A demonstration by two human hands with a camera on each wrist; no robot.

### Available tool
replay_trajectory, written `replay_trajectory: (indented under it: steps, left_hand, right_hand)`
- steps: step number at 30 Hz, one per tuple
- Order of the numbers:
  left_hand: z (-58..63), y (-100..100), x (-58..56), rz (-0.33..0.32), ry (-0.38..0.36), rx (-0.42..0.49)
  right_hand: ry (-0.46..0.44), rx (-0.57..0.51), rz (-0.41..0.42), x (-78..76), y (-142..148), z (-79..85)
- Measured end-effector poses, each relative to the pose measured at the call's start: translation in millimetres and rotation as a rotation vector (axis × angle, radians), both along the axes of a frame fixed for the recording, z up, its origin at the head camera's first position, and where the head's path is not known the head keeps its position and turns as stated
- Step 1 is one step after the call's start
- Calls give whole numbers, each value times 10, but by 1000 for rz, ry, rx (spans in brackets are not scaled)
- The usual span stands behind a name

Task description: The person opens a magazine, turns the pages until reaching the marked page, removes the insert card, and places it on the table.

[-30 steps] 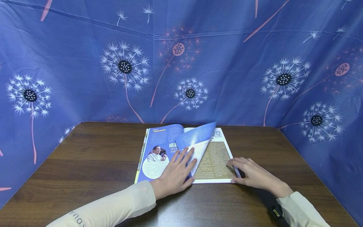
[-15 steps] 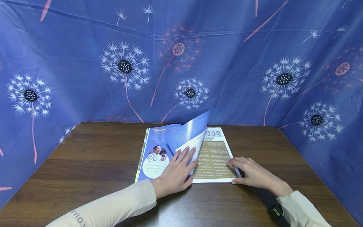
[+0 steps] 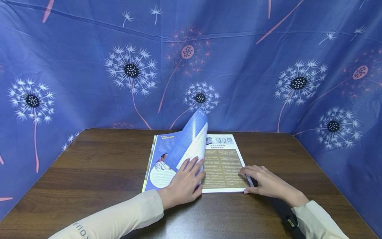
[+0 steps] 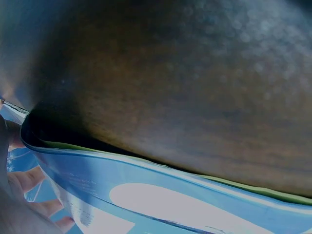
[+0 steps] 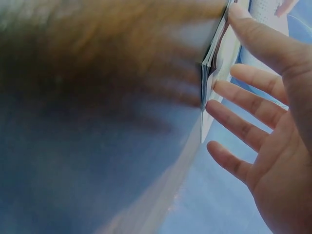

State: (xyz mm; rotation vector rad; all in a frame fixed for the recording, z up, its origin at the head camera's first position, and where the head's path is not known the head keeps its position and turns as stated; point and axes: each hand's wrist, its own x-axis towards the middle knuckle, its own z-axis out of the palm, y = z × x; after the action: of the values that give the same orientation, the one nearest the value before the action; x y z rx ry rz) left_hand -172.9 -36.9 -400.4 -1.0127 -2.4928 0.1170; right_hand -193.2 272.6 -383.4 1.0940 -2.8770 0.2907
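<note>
An open magazine (image 3: 223,167) lies on the table in the head view, its right page brown with white margins. Its left page (image 3: 161,142) is blue with a photo and a white oval. One blue-and-white leaf (image 3: 191,141) stands curled up and leans left over the left page. With fingers extended, my left hand (image 3: 185,181) presses on this leaf near the spine; the left wrist view catches its fingers (image 4: 46,207) at the edge. My right hand (image 3: 267,182) rests at the magazine's lower right corner, thumb on the corner. Spread fingers (image 5: 243,126) show beside the page edges in the right wrist view.
A dark brown wooden table (image 3: 104,166) bears the magazine. Behind and at both sides hangs a blue cloth (image 3: 238,83) with dandelion prints. A small black device (image 3: 290,222) sits by the right sleeve.
The lifted leaf has swung from right to left and its top has risen, uncovering more of the right page. My left hand has barely shifted; my right hand stays put.
</note>
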Motion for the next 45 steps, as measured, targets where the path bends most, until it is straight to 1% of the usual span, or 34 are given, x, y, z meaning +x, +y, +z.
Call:
replay_trajectory:
  steps: [8, 12, 15, 23, 28, 31, 35, 39, 45]
  left_hand:
    - [-3, -3, 0, -3, -8, -14]
    - [-8, -7, -1, -13, 1, -2]
    - [-16, -6, -4, -20, 3, 8]
    - [-11, -12, 6, 14, -86, -25]
    - [-6, -12, 14, 26, -123, -28]
    - [-3, -10, 19, 30, -130, -20]
    - [-3, -3, 24, 31, -121, -22]
    - [1, 5, 27, 37, -123, -34]
    - [-3, 19, 29, 43, -130, -42]
  right_hand:
    - [5, 8, -6, 14, -4, 5]
    - [41, 0, 12, 17, 4, -2]
    - [57, -7, 10, 17, 4, -10]
    - [52, -2, -10, 7, -4, -13]
    - [71, -16, -1, -9, 7, -30]
    - [84, -33, 16, -15, 9, -37]
    - [94, -41, 32, -18, 10, -34]
    - [108, -50, 22, -20, 9, -23]
    - [165, -74, 18, -33, 4, -13]
